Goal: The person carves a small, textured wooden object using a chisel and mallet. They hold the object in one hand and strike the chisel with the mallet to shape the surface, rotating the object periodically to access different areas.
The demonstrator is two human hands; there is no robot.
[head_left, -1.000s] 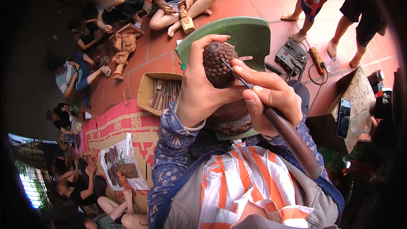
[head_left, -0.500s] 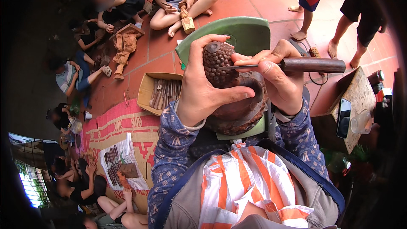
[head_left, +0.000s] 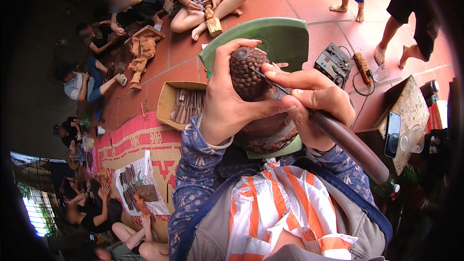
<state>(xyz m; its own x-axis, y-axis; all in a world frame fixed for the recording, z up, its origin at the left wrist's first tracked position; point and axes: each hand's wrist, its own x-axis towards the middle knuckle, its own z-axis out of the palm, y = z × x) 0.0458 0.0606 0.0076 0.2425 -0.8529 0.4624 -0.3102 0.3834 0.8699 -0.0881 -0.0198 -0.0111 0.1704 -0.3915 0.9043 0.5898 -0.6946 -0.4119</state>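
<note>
A dark brown wooden carving (head_left: 249, 87), its head covered in small round bumps, stands in front of me on a green surface. My left hand (head_left: 223, 104) is curved around its left side, the fingers over the far top and the thumb stretched across the near side. In my right hand (head_left: 325, 100) is a carving chisel (head_left: 352, 146) with a long dark wooden handle, gripped near the blade. Its thin metal blade reaches left to the bumps, and the tip appears to touch them. The handle slants toward the lower right. My hands partly hide the carving's lower body.
A green plastic chair back (head_left: 282, 34) rises behind the carving. At left stands a cardboard box (head_left: 166, 99) of tools; more tools lie on white paper (head_left: 159, 203). At right are a grey electrical unit (head_left: 332, 62), a power strip (head_left: 362, 66) and a phone (head_left: 392, 133). Other people sit and stand around.
My right hand has turned, swinging the chisel handle from level down to the lower right. The blade now slopes up to a higher spot on the bumps. My left hand stays put.
</note>
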